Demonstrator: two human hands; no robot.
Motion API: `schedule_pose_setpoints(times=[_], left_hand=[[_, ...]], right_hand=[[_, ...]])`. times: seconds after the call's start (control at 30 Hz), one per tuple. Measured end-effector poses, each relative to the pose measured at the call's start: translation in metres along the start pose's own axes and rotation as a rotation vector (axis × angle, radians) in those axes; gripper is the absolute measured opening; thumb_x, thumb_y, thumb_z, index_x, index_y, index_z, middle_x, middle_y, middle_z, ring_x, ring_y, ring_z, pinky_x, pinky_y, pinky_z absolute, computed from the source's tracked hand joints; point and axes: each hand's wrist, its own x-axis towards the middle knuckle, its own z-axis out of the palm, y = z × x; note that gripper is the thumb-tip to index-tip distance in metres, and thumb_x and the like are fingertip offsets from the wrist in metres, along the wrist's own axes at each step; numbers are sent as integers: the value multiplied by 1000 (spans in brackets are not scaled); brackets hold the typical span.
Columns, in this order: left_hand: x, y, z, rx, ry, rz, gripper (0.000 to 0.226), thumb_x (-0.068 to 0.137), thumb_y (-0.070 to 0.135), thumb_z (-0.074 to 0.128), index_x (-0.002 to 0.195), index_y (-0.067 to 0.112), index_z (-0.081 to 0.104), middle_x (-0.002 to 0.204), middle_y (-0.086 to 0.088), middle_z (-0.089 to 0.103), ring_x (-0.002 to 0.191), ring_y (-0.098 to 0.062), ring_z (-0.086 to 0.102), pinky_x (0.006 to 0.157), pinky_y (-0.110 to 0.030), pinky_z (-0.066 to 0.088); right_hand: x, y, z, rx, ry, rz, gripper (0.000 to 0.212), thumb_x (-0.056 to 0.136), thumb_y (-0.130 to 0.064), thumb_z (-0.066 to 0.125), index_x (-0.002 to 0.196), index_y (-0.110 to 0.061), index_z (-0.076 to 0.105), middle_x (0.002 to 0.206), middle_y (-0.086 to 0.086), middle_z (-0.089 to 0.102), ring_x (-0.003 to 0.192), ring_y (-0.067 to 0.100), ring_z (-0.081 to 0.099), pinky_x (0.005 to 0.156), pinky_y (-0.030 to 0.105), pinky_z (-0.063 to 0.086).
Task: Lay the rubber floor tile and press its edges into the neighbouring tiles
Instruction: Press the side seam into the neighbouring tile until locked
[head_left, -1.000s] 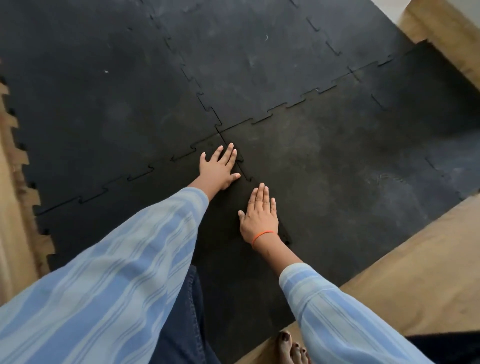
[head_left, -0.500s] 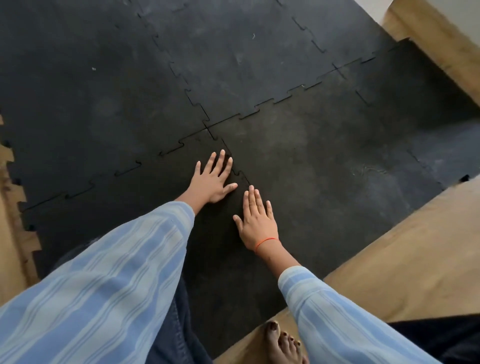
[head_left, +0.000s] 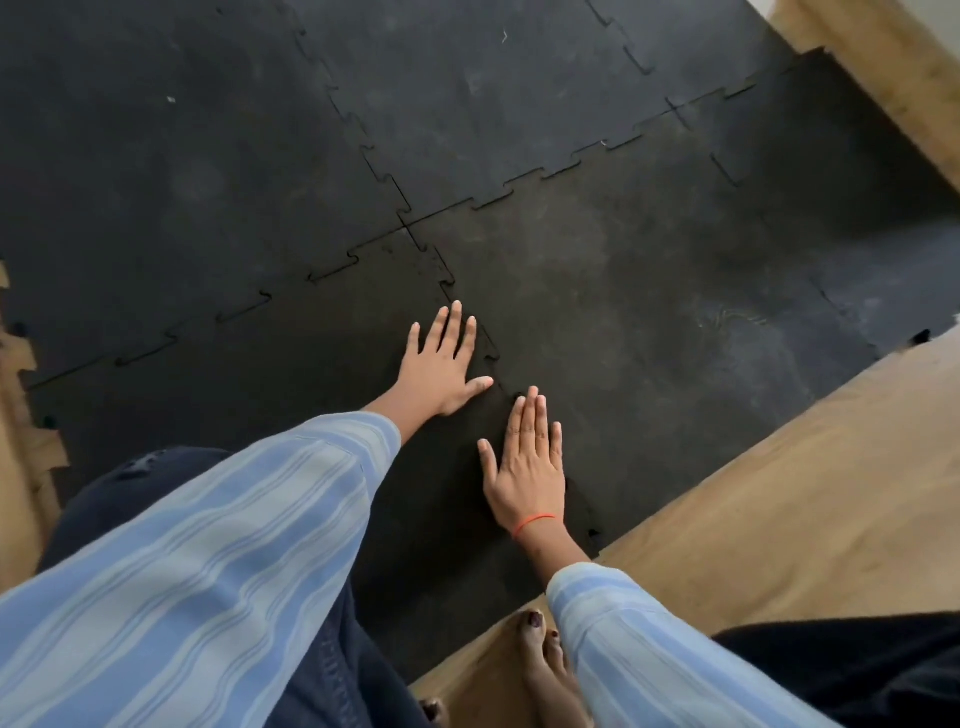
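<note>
Black rubber floor tiles with jigsaw edges cover the floor. The near-left tile lies under my left hand, which rests flat on it with fingers spread, beside the toothed seam. My right hand, with an orange band at the wrist, lies flat with fingers together right over that seam, partly on the neighbouring right tile. Neither hand holds anything. The seam's near stretch is hidden under my right palm.
Bare wooden floor shows at the right and along the left edge. My bare foot stands on the wood by the mat's near edge. My knee in dark jeans is at lower left.
Both hands have slid toward me along the seam, away from the four-tile corner. The camera view has shifted with them, showing more wooden floor and my foot.
</note>
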Motion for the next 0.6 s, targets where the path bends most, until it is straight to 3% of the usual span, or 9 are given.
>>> schedule_pose_setpoints(times=[0.13, 0.23, 0.4, 0.6], left_hand=[[-2, -1, 0, 29, 23, -1, 88, 92, 68, 19, 150, 13, -18, 157, -11, -27, 147, -25, -18, 116, -53, -6], [-11, 9, 3, 43, 2, 14, 104, 84, 77, 22, 149, 8, -20, 155, -16, -29, 146, -28, -20, 116, -53, -6], [-11, 16, 3, 3, -35, -8, 116, 77, 84, 27, 146, 7, -25, 153, -17, -33, 144, -30, -25, 117, -52, -6], [-8, 15, 7, -4, -40, -10, 116, 77, 84, 25, 145, 7, -29, 151, -16, -37, 143, -30, -29, 116, -52, -8]], right_hand=[[5, 2, 2, -23, 1, -14, 71, 97, -55, 12, 147, -13, -15, 153, 1, -27, 143, 15, -25, 117, 36, -15], [3, 8, 3, 13, 14, -38, 67, 98, -51, 13, 148, -15, -13, 155, 0, -23, 144, 13, -22, 118, 37, -14], [-28, 33, 10, -30, 165, 66, 67, 97, -49, 15, 149, -9, 5, 158, 5, -2, 149, 20, 1, 120, 38, -8], [-25, 34, 15, -86, 124, 58, 73, 95, -55, 13, 151, -9, 8, 160, 5, 0, 149, 20, 0, 120, 43, -6]])
